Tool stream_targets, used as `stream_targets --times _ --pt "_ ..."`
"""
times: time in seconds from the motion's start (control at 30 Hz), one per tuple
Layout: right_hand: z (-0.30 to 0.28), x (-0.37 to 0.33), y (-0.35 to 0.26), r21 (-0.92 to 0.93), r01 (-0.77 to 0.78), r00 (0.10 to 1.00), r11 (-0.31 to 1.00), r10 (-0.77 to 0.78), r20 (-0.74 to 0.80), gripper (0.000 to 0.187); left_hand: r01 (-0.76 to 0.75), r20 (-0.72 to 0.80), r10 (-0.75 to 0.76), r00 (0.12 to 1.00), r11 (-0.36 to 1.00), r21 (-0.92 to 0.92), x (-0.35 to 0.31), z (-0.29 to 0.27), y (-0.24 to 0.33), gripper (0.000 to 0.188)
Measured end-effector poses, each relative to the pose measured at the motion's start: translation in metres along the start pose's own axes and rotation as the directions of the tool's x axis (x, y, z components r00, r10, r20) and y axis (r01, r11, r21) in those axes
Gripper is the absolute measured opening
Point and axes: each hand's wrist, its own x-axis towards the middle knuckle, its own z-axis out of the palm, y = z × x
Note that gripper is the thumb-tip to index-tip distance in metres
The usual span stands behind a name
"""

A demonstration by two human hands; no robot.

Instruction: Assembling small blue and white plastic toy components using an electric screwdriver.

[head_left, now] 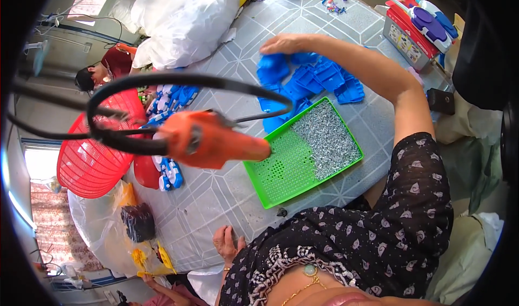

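Observation:
My right hand (286,44) reaches across the table, its fingers curled down over the far end of a heap of blue plastic parts (311,81). The parts against its fingers are smeared by motion, and the fingertips are hidden. My left hand (227,244) rests at the near table edge with fingers apart, holding nothing. Between them sits a green perforated tray (281,168), its right half covered with small silver screws (327,141). An orange power screwdriver (208,141) hangs from a looped black cable over the tray's left corner, touched by neither hand.
Left stand a red plastic basket (97,149) and blue-and-white parts (172,100). A large white sack (181,19) lies at the back left. A red box (408,35) with purple-and-white items stands back right. Another person (100,73) is beyond the basket; another's arm (162,288) shows lower left.

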Motion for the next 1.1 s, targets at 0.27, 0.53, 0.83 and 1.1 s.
stream_targets --times 0.27,0.53,0.83,1.1 --pt "-0.017 -0.097 -0.034 -0.161 0.193 0.932 0.968 -0.233 -0.279 0.054 -0.022 0.01 0.022 1.0 1.0 -0.02 0.006 0.008 -0.005 0.053" --pt "-0.029 -0.223 -0.008 -0.638 -0.601 0.785 0.482 0.205 -0.585 0.047 -0.017 -0.035 0.016 0.999 0.999 -0.029 0.0 0.007 -0.007 0.054" --pt "0.037 -0.214 -0.021 -0.386 -0.27 0.914 0.882 0.109 -0.391 0.043 -0.01 -0.044 0.007 0.999 0.997 -0.076 0.004 0.002 0.003 0.049" --pt "-0.011 -0.243 0.012 -0.344 -0.408 0.676 0.846 0.026 -0.737 0.026 -0.025 -0.048 0.022 0.999 0.997 -0.074 0.004 0.001 0.002 0.048"
